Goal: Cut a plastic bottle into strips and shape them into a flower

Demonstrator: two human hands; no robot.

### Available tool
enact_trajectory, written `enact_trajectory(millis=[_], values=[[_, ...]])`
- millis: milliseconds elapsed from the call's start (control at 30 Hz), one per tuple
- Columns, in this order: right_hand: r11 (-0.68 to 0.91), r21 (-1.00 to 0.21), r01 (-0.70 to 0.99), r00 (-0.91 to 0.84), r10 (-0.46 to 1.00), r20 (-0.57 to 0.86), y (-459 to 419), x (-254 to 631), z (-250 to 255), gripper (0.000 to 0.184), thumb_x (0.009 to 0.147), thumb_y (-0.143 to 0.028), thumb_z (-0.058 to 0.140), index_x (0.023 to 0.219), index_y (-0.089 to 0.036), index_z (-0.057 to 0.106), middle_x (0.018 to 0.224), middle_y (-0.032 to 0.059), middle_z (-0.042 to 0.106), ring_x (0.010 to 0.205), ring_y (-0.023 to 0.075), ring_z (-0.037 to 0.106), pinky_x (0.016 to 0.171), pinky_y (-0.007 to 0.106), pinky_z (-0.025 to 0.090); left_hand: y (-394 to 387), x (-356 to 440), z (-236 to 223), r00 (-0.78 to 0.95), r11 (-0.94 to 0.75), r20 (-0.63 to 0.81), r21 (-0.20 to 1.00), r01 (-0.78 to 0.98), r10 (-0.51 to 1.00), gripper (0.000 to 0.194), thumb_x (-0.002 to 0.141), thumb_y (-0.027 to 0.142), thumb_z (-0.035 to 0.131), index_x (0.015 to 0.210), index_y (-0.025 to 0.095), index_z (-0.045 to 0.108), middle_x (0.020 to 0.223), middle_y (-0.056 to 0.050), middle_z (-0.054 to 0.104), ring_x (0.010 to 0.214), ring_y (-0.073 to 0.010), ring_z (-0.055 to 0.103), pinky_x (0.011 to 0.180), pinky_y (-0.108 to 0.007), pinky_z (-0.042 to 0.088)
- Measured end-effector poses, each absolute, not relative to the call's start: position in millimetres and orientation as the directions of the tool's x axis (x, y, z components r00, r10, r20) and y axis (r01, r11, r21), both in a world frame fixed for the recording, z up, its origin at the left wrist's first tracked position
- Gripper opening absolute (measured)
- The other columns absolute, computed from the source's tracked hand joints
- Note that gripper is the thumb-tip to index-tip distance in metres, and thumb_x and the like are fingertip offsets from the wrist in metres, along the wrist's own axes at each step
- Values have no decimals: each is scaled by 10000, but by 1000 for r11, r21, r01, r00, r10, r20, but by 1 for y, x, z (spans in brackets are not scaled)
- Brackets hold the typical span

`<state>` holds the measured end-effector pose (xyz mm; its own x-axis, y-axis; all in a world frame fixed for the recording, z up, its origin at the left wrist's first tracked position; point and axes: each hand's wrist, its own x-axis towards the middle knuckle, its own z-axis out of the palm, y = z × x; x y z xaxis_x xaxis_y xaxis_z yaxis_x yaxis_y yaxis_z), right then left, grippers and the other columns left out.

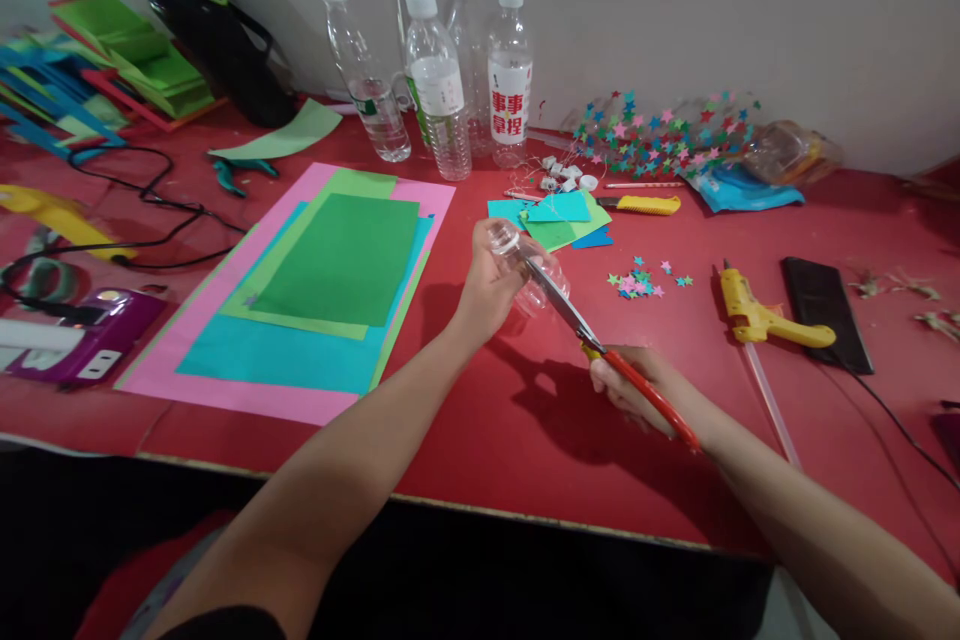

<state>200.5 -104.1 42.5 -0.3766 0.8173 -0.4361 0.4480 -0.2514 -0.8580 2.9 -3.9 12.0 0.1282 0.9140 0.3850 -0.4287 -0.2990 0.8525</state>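
Note:
My left hand [486,288] grips a clear plastic bottle piece [551,270] by its neck end, held above the red table. In my right hand [637,385] are scissors [566,308] with red handles, their blades reaching up and left to the plastic. The blades overlap the bottle piece near its neck; whether they are cutting into it I cannot tell. Just beyond my hands lie small blue and green paper pieces [562,207]. To the right of the bottle piece is a small heap of coloured paper stars [637,282].
Stacked coloured sheets [337,260] lie at left. Several plastic bottles [442,100] stand along the wall. A yellow utility knife [649,205] is behind the stars. At right, a yellow glue gun [757,310] touches a black phone [829,305]. Black cables [161,205] trail across the left side.

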Motion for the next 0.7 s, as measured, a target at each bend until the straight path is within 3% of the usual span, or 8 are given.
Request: enact_trajectory(millis=[300, 500, 700], values=[[-302, -813, 498, -313, 812, -493, -106, 197, 48, 607, 746, -812, 477, 649, -217, 399, 462, -94, 340, 356, 50, 352, 358, 198, 296, -2, 2, 8, 131, -313, 408, 838, -446, 904, 431, 795, 367, 722, 1005, 258, 362, 814, 24, 673, 880, -169, 693, 780, -340, 505], [-321, -827, 461, -340, 797, -499, -102, 199, 48, 615, 761, -818, 448, 704, -206, 457, 465, -104, 328, 358, 44, 337, 377, 196, 297, -2, 1, 7, 166, -352, 442, 850, -392, 881, 397, 820, 354, 693, 1006, 256, 356, 828, 17, 672, 855, -161, 692, 757, -330, 507], [-313, -838, 447, -354, 799, -487, -104, 200, 44, 610, 758, -814, 463, 657, -214, 417, 436, -105, 325, 337, 44, 330, 361, 193, 270, -1, -1, 5, 170, -384, 458, 858, -342, 873, 382, 841, 315, 667, 1029, 260, 339, 854, 18, 666, 843, -155, 687, 776, -342, 504]])
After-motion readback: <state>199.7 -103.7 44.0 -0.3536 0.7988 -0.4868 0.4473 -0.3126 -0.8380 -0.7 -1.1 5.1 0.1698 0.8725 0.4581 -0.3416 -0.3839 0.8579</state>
